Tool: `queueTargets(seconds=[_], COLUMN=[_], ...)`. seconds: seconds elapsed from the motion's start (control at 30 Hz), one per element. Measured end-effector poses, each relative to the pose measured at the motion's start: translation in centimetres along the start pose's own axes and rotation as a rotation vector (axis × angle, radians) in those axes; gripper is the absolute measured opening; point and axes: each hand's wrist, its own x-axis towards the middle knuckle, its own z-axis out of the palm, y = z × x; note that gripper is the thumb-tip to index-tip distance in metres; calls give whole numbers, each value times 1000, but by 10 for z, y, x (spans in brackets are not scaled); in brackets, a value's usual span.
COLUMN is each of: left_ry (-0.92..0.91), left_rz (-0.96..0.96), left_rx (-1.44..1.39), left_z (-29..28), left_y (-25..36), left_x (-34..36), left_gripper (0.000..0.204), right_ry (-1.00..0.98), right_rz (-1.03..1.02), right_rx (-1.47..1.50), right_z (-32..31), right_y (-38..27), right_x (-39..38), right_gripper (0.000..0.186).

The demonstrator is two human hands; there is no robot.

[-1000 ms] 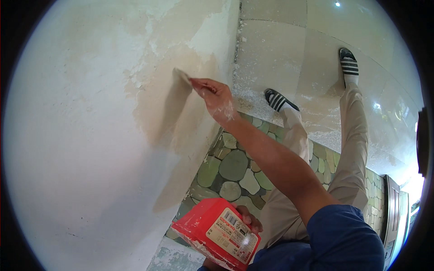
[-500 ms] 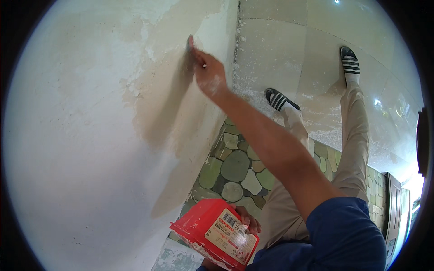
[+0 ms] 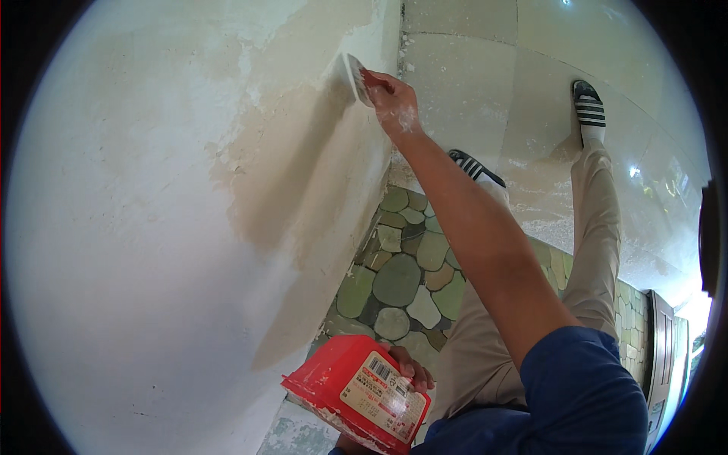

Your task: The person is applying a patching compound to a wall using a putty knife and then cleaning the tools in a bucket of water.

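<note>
My right hand (image 3: pixel 394 106) grips a flat scraper (image 3: pixel 356 79) with a reddish handle and a pale, coated blade, held at the wall (image 3: pixel 152 189) near the corner; whether it touches is hard to tell. Below it the wall has a damp-looking beige patch with flaky edges, crossed by the shadow of my arm. Low in the view my left hand (image 3: pixel 413 368) has its fingers wrapped over the far side of a red plastic tub (image 3: pixel 337 364), which has a pale label and white smears along its rim. The inside of the tub is hidden.
Glossy beige tiles (image 3: pixel 462 83) meet the wall at a crumb-strewn joint. Green-grey stone paving (image 3: pixel 394 280) lies below them. My feet in striped slides (image 3: pixel 588 106) stand on the tiles, legs in beige trousers. A dark wooden door (image 3: pixel 658 337) is at the far right.
My right hand with the scraper has swept up the wall, then rightward toward the corner, the blade's face now turned more into view. My left hand and the tub have barely moved.
</note>
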Motion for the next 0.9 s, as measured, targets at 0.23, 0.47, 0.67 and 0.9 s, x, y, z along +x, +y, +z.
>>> queueTargets(seconds=[0.23, 0.47, 0.67, 0.9], left_ry=[28, 30, -38, -141], left_rz=[7, -5, 9, 115], left_rx=[-5, -35, -117, -261], left_z=[-3, 13, 31, 25], left_y=[0, -6, -12, -9], left_x=[-22, -7, 14, 20], left_gripper=[56, 56, 54, 64], right_ry=[-139, -250, -320, -417], right_rz=[33, 240, 620, 414], right_rx=[-110, 351, 809, 466], right_z=[54, 19, -48, -59], right_y=[-11, -57, -153, -322], right_x=[-72, -103, -93, -159], right_gripper=[33, 27, 29, 37])
